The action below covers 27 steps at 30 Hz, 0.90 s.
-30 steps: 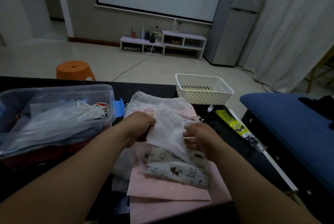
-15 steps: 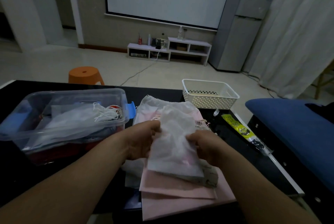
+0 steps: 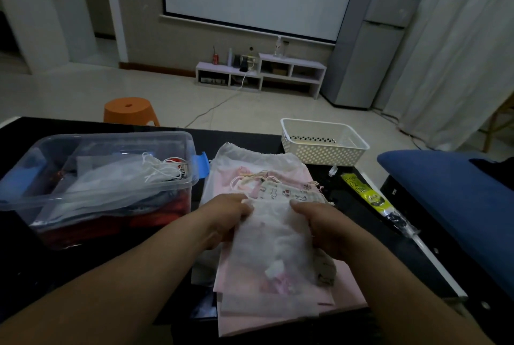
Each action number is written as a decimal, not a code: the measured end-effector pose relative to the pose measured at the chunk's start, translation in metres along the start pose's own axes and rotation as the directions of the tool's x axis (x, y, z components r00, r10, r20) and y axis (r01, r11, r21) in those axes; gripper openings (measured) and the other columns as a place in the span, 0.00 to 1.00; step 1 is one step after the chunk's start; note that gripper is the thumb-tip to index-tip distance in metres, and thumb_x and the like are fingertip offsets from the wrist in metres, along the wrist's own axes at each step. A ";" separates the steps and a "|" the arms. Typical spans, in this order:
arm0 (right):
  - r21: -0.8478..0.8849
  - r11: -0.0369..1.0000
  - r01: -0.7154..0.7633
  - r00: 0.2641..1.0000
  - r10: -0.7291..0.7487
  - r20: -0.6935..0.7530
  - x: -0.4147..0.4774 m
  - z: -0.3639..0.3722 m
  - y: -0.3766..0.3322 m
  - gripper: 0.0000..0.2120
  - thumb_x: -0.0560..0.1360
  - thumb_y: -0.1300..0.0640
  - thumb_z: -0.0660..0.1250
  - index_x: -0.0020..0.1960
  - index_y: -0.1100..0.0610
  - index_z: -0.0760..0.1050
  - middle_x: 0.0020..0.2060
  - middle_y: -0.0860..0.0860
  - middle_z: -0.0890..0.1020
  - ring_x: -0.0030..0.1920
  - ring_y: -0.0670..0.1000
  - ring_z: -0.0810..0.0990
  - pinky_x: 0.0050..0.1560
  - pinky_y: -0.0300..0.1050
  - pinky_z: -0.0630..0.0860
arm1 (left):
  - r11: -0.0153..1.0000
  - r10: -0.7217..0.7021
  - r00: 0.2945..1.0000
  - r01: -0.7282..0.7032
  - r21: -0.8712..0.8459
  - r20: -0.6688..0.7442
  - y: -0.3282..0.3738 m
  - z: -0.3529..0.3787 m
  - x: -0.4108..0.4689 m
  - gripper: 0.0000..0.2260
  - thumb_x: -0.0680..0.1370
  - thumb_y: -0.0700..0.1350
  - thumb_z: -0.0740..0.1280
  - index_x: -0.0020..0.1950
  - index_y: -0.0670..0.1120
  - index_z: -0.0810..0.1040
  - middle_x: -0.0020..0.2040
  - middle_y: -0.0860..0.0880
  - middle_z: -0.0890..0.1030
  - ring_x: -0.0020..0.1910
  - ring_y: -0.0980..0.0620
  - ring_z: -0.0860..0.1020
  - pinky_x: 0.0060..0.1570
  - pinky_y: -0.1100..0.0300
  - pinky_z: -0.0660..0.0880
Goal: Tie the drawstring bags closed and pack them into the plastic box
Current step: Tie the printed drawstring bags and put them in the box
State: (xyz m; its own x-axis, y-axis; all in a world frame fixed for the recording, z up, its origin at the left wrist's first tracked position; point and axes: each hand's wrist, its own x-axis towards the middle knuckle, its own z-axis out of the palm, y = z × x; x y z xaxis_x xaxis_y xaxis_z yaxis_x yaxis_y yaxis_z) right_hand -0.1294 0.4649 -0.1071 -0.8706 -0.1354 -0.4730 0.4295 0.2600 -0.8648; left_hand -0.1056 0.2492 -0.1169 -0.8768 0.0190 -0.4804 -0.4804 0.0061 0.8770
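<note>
Dim, bluish – soft focus, edges warped.

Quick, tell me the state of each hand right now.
Left hand: closed, gripping the top left edge of the white drawstring bag.
Right hand: closed, gripping the same bag's top right edge.

Two bare arms are showing, and that is all of the person we are seeing. The left forearm [image 3: 125, 289] is looking wide and round close to the camera and is getting thinner toward the wrist. The right forearm [image 3: 395, 292] is looking the same. The left hand [image 3: 225, 218] and the right hand [image 3: 325, 226] are bare too, with short, rounded fingers. A tiny bright spot is shining on one right-hand finger, but the dim light is hiding what it is.
</note>
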 end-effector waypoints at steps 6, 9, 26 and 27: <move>0.186 0.976 0.110 0.988 -0.088 -0.124 0.003 0.011 -0.005 0.11 0.82 0.58 0.65 0.58 0.59 0.84 0.48 0.58 0.87 0.43 0.55 0.85 0.43 0.49 0.81 | 0.994 0.059 0.998 -0.060 -0.096 -0.010 0.008 0.006 0.002 0.12 0.83 0.54 0.65 0.61 0.53 0.84 0.55 0.45 0.87 0.57 0.44 0.85 0.65 0.42 0.78; 0.250 0.959 0.132 0.988 -0.107 -0.111 0.001 0.013 -0.009 0.09 0.80 0.58 0.68 0.57 0.58 0.85 0.50 0.58 0.88 0.45 0.56 0.86 0.47 0.51 0.82 | 0.992 0.076 0.996 -0.080 -0.102 -0.041 0.008 0.007 0.005 0.13 0.84 0.53 0.63 0.59 0.53 0.86 0.56 0.46 0.87 0.57 0.43 0.84 0.64 0.43 0.79; 0.506 0.862 0.027 0.995 0.027 -0.100 -0.005 0.012 -0.010 0.10 0.83 0.52 0.65 0.51 0.58 0.82 0.45 0.54 0.85 0.46 0.53 0.81 0.45 0.50 0.78 | 0.904 -0.006 0.995 -0.035 -0.426 -0.095 0.007 0.008 0.007 0.10 0.82 0.47 0.69 0.56 0.43 0.86 0.50 0.41 0.88 0.53 0.42 0.85 0.54 0.48 0.83; 0.523 0.852 0.019 0.994 0.040 -0.101 -0.003 0.012 -0.009 0.12 0.84 0.52 0.64 0.54 0.59 0.82 0.48 0.55 0.86 0.48 0.54 0.81 0.45 0.50 0.78 | 0.885 -0.015 0.995 -0.032 -0.465 -0.096 0.007 0.007 0.008 0.10 0.83 0.46 0.69 0.56 0.42 0.86 0.50 0.41 0.88 0.54 0.42 0.85 0.56 0.47 0.82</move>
State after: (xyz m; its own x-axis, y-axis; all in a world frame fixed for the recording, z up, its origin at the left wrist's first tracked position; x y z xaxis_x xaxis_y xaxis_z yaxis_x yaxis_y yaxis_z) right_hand -0.1280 0.4514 -0.0998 -0.8724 -0.0281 -0.4880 0.4753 -0.2814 -0.8336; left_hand -0.1155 0.2565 -0.1144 -0.8673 -0.0777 -0.4917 -0.4063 -0.4601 0.7894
